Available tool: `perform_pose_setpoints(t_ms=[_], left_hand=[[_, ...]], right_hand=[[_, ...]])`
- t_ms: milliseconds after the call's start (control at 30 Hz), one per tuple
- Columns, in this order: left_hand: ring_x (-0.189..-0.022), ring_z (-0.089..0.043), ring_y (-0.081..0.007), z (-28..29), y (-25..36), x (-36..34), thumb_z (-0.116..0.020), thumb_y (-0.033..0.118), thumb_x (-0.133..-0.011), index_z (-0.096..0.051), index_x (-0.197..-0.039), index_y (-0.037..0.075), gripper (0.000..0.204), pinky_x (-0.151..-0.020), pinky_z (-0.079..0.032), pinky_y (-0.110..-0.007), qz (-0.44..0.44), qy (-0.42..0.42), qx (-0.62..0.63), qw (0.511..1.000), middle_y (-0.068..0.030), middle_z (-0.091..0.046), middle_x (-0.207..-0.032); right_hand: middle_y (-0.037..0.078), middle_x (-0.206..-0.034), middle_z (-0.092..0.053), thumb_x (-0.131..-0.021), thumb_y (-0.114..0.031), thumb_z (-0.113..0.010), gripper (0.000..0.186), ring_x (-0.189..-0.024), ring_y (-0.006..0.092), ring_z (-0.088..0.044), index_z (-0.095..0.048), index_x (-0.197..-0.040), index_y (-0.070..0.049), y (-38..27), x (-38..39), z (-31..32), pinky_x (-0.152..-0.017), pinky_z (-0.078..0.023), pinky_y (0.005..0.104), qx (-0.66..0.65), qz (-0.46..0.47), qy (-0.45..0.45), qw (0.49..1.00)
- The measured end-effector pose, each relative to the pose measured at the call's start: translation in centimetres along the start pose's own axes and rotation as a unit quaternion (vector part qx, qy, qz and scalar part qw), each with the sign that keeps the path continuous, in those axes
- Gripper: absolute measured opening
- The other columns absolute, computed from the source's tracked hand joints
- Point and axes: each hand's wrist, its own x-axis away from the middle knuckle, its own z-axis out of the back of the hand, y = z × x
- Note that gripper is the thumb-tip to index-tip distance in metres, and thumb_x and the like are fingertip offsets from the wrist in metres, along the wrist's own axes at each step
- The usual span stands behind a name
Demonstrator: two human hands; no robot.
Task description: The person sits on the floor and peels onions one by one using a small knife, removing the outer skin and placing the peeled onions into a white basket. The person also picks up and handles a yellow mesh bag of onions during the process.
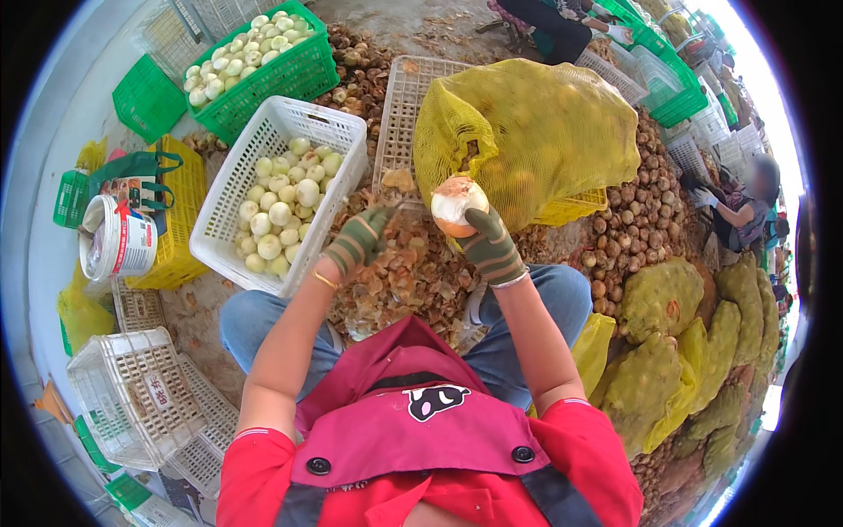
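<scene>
In my right hand (pixel 493 250), gloved in striped green, I hold a partly peeled onion (pixel 457 206). White flesh shows on its upper side, and brown skin clings to the top and underside. My left hand (pixel 360 238), in a matching glove, is just left of the onion, apart from it. Its fingers are curled; a thin dark tip seems to show beyond them, too small to name. Loose onion skins (pixel 399 285) lie heaped on the floor beneath both hands. Beyond the onion, a yellow mesh sack (pixel 544 140) full of onions rests on its side, its mouth toward me.
On the left stands a white crate (pixel 211 227) of peeled onions, with a fuller green crate (pixel 320 81) behind it. A white bucket (pixel 133 237) sits by a yellow crate (pixel 182 230). Unpeeled onions (pixel 634 215) and more sacks (pixel 663 297) lie right. Other people (pixel 748 215) work farther off.
</scene>
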Motion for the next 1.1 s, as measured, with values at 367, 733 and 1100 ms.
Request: perform_pose_setpoints(t_ms=[367,733,1100], left_hand=[[-0.059,-0.064,-0.0307,-3.5,4.2,4.3,-0.054,0.020,-0.097,-0.045,-0.146,0.015,0.050,-0.055,-0.049,-0.038,-0.335,0.085,-0.354,0.869,-0.0172,-0.066,-0.074],[-0.043,-0.040,-0.0121,-2.8,4.6,2.8,-0.053,0.045,-0.099,-0.062,-0.131,0.015,0.044,-0.041,-0.031,-0.028,0.015,0.014,0.208,0.978,0.0017,-0.044,-0.054],[-0.054,-0.063,-0.0282,-2.8,5.6,4.7,-0.054,0.029,-0.099,-0.054,-0.139,0.020,0.042,-0.050,-0.048,-0.038,-0.330,0.083,-0.344,0.875,-0.0133,-0.068,-0.073]], right_hand=[[0.011,-0.118,-0.063,-0.079,-0.023,-0.075,0.066,-0.106,0.0214,-0.064,-0.047,-0.134,0.000,1.3,-0.2,0.1,-0.094,-0.053,0.0347,0.173,-0.025,0.038,0.984],[0.009,-0.120,-0.061,-0.074,-0.019,-0.073,0.069,-0.106,0.0191,-0.062,-0.047,-0.135,-0.001,1.7,-0.4,-1.0,-0.093,-0.050,0.0329,0.083,-0.047,0.004,0.995],[0.010,-0.111,-0.064,-0.066,-0.020,-0.087,0.071,-0.096,0.0150,-0.063,-0.052,-0.124,0.000,1.6,-0.7,-0.1,-0.082,-0.055,0.0294,0.401,-0.030,0.099,0.910]])
